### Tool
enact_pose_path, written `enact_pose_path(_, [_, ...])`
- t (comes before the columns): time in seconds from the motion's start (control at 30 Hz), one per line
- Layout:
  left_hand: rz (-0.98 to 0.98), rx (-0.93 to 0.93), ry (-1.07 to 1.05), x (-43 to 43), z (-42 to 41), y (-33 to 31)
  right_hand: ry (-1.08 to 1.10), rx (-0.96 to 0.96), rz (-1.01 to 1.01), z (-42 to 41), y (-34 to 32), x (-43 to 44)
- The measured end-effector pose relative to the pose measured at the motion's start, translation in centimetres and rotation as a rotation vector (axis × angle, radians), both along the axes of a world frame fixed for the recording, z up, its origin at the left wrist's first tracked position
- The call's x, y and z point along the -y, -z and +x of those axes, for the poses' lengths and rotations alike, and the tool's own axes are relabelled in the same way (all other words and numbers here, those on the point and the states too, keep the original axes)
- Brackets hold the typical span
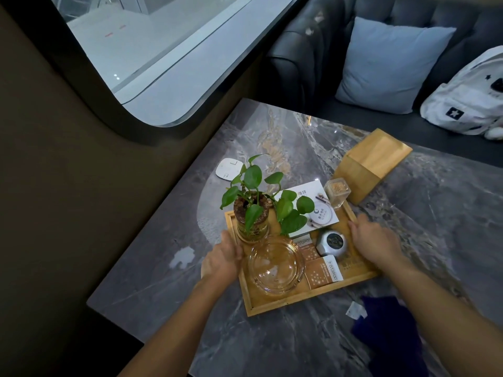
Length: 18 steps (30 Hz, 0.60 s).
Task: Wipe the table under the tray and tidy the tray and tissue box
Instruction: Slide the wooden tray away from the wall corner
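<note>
A wooden tray (285,302) sits on the grey marble table (285,346). It carries a potted green plant (251,210), a glass ashtray (273,266), a silver round device (332,242), small orange boxes (322,272), a white card (313,205) and a toothpick jar (337,191). My left hand (221,261) grips the tray's left rim. My right hand (374,239) holds its right rim. The wooden tissue box (373,164) stands behind the tray on the right. A dark blue cloth (389,330) lies near my right forearm.
A white coaster-like pad (228,167) lies behind the plant. A dark sofa (307,53) with a light blue cushion (386,63) and a white bag (468,96) borders the table's far side. The wall with a window (141,50) runs along the left.
</note>
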State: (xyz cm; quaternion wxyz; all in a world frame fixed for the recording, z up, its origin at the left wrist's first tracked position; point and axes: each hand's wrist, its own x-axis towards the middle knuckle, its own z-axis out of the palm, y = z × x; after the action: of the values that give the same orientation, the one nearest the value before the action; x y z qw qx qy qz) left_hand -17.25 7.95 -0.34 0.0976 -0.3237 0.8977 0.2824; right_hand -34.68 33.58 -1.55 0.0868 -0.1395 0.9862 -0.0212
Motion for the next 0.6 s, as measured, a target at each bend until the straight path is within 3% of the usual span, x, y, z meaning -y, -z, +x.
enact_pose_path(0.2, [0.083,0.034,-0.002,0.3,1.1,0.2,0.063,0.078,-0.144,0.7,-0.8,-1.7])
enact_pose_path(0.37, [0.093,-0.177,-0.028,-1.3,4.3,0.7,0.177,0.137,-0.216,2.9,-1.5,-4.0])
enact_pose_path(0.5, [0.024,-0.262,0.095,-2.7,7.1,1.4,0.236,0.120,-0.331,6.5,-2.0,-5.9])
enact_pose_path(0.6, [-0.120,-0.219,0.199,-3.3,8.9,2.2,0.251,0.102,-0.319,9.8,-2.1,-7.0])
